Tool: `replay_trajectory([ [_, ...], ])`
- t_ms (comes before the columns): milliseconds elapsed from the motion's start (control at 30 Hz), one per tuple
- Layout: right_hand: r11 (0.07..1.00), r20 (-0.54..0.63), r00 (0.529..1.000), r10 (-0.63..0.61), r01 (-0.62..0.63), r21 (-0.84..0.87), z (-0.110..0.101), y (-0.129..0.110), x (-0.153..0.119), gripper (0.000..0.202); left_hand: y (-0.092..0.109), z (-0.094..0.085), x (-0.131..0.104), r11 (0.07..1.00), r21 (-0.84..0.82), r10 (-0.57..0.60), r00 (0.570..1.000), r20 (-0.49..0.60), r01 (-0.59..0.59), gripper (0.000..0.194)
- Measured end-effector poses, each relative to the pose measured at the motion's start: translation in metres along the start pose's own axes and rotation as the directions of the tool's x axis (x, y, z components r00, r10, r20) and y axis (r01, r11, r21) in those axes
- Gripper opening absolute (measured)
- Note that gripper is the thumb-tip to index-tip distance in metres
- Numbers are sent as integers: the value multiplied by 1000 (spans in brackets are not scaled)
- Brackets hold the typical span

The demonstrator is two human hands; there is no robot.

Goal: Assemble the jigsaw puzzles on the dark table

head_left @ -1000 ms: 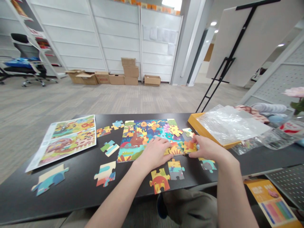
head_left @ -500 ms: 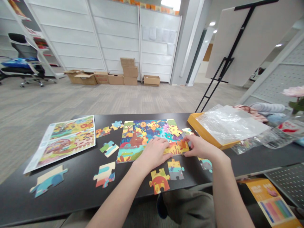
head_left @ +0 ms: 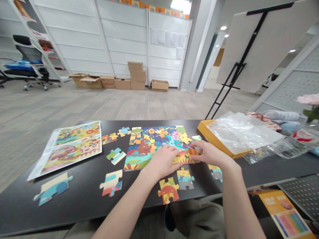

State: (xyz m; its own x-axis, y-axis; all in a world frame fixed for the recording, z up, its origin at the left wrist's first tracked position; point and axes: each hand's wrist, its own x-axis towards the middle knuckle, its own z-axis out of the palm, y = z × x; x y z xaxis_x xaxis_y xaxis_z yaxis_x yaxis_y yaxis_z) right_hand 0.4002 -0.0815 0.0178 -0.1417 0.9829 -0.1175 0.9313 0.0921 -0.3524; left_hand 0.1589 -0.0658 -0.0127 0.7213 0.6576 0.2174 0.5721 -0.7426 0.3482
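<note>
A colourful jigsaw puzzle (head_left: pixel 139 149), partly joined, lies on the black table in front of me. My left hand (head_left: pixel 166 160) rests flat on its lower middle, fingers stretched out and covering part of the picture. At the right edge, my right hand (head_left: pixel 205 152) has its thumb and fingers around an orange puzzle piece (head_left: pixel 193 151), which lies against the joined part. Below my hands are a lion-face piece (head_left: pixel 168 191) and a piece with grey and blue (head_left: pixel 185 179). A piece with a grey animal (head_left: pixel 215 173) lies partly behind my right wrist.
Loose pieces lie to the left, among them a blue one (head_left: pixel 54 189) and a cream-and-red one (head_left: pixel 111 183). A printed picture sheet (head_left: pixel 72 146) is at the far left. On the right stands a yellow box lid (head_left: pixel 220 142) with clear plastic wrapping (head_left: pixel 244 132) in it.
My right hand's thumb and fingertips have shifted slightly left, onto the orange piece at the puzzle's right edge. My left hand stays flat on the puzzle. The view has shifted slightly.
</note>
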Motion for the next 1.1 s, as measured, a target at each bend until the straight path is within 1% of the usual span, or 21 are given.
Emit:
replay_trajectory([
  [133, 999, 4, 999, -34, 34, -21, 2, -7, 5, 41, 0, 1, 0, 1000, 13, 4, 1000, -9, -4, 21],
  [367, 996, 33, 996, -84, 84, 13, 7, -5, 11, 31, -1, 3, 0, 1000, 21, 13, 1000, -23, -12, 21],
  [467, 998, 38, 997, -62, 61, 9, 8, -4, 13, 27, -1, 4, 0, 999, 29, 18, 999, -27, -17, 20],
  [633, 999, 17, 999, -35, 35, -6, 8, -5, 16, 33, 0, 3, 0, 999, 31, 14, 1000, -28, -13, 20],
  [767, 1000, 51, 999, -1, 2, -4, 7, -9, 21, 30, 0, 3, 0, 999, 41, 21, 999, -39, -20, 20],
  [900, 997, 68, 996, 57, -60, 42, 8, -10, 25, 28, -1, 4, 1, 999, 38, 17, 999, -37, -16, 20],
  [1000, 994, 44, 996, 76, -79, 79, 4, -7, 22, 29, 0, 4, 0, 999, 35, 12, 999, -32, -11, 20],
  [1100, 987, -18, 992, 122, -119, 104, -5, -2, 11, 29, 0, 3, 0, 999, 30, 19, 999, -30, -18, 20],
])
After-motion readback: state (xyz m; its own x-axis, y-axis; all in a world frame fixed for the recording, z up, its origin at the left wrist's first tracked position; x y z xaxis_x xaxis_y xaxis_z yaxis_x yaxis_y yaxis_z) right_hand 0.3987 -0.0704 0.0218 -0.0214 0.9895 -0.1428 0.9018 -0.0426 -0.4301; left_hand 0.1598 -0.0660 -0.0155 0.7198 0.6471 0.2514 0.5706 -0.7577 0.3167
